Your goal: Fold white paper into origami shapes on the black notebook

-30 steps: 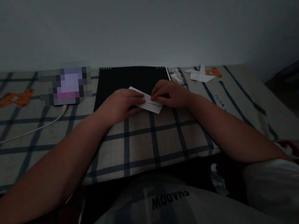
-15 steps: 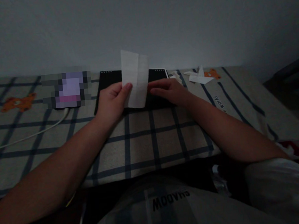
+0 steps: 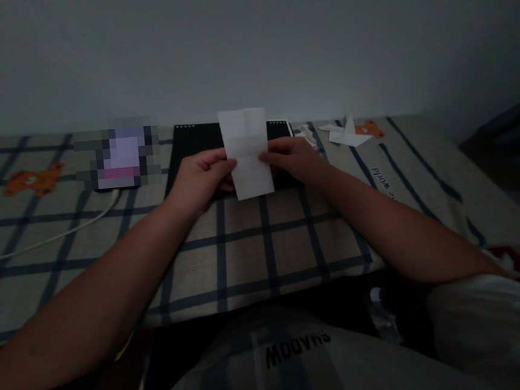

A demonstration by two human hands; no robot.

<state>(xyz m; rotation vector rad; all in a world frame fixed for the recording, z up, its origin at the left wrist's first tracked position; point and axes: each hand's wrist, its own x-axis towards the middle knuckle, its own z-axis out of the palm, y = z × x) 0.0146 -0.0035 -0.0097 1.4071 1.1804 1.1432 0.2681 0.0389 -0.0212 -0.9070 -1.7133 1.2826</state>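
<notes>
I held the creased white paper (image 3: pixel 247 144) upright in front of me, over the black pad (image 3: pixel 195 139) on the cloth-covered table (image 3: pixel 247 260), its face turned toward me, probably so I could see the creases squarely. My left hand (image 3: pixel 204 177) pinched one long edge, thumb in front and fingers mostly behind; my right hand (image 3: pixel 298 161) gripped the opposite edge the same way, likely because a limp sheet sits flatter when both sides are supported. I couldn't tell whether its lower edge touched the pad. The pad lay centrally, perhaps to give me a firm surface. The phone (image 3: pixel 122 152), attached to its cable (image 3: pixel 65 231), lay off to my left, and a pointed paper shape (image 3: pixel 350 135) sat to my right, both seemingly placed to leave my hands room.
</notes>
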